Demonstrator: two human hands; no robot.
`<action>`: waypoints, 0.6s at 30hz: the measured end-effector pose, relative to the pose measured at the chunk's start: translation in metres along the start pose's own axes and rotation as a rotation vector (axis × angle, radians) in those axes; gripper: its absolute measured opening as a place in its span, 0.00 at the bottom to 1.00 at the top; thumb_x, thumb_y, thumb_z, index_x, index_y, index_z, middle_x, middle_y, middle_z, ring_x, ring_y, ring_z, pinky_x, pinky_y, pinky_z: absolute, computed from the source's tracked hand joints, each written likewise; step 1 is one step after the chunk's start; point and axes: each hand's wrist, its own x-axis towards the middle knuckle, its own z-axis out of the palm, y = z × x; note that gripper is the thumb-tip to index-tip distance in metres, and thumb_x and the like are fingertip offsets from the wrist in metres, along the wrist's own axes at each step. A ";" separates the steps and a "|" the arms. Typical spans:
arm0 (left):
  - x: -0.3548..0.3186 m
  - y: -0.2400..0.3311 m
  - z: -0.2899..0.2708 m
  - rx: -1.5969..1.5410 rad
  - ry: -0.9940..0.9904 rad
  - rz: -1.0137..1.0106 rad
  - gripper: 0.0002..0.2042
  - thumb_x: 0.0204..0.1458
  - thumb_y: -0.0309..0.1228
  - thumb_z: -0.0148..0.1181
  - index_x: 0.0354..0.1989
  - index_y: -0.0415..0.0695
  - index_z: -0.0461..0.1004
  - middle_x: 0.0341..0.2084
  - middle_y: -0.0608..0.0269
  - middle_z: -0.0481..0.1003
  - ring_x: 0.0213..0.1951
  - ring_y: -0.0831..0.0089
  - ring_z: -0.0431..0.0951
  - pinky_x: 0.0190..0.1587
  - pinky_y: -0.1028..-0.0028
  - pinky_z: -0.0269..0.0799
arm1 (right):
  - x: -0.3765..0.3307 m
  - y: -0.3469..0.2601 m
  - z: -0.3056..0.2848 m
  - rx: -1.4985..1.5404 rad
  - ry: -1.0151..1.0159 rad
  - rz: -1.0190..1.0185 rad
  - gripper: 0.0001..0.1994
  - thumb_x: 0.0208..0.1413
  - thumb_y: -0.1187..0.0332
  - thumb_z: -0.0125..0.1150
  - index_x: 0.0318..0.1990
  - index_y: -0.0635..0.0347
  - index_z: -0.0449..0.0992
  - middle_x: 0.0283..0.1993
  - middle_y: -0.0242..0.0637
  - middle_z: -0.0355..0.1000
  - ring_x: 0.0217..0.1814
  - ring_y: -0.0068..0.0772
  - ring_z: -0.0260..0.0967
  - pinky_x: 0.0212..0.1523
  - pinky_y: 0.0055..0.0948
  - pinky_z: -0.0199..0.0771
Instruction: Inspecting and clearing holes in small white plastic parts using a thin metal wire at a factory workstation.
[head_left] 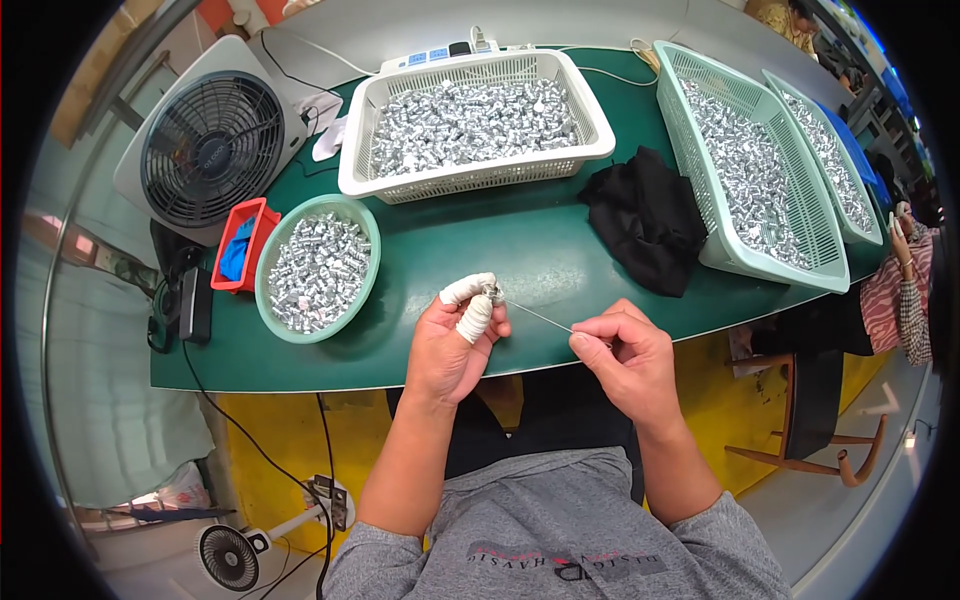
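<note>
My left hand [452, 345] has white wrapping on its thumb and index finger. Pinched between those fingertips is a small silver metal part [497, 292], mostly covered by them. A thin metal rod [540, 317] runs from that part to my right hand [632, 358], whose thumb and fingers are closed on its other end. Whether the rod's tip is inside the part or only touches it, I cannot tell. Both hands are over the near edge of the green table [430, 245]. Left of them stands a round pale green basket [368, 250] full of similar silver parts.
At the back sits a white basket [352, 165] of silver parts; two pale green baskets [700, 185] [868, 215] hold more on the right. Black cloth [645, 220] lies before them. A red bin [225, 270] and box fan [215, 140] are left. Another person's hand [900, 240] shows far right.
</note>
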 end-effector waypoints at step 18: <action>0.001 0.005 -0.001 -0.069 -0.043 -0.076 0.13 0.62 0.23 0.61 0.54 0.39 0.76 0.44 0.60 0.78 0.42 0.71 0.76 0.44 0.69 0.75 | 0.000 0.000 -0.002 -0.050 0.002 -0.009 0.03 0.57 0.80 0.67 0.38 0.67 0.82 0.33 0.29 0.68 0.31 0.15 0.62 0.31 0.16 0.60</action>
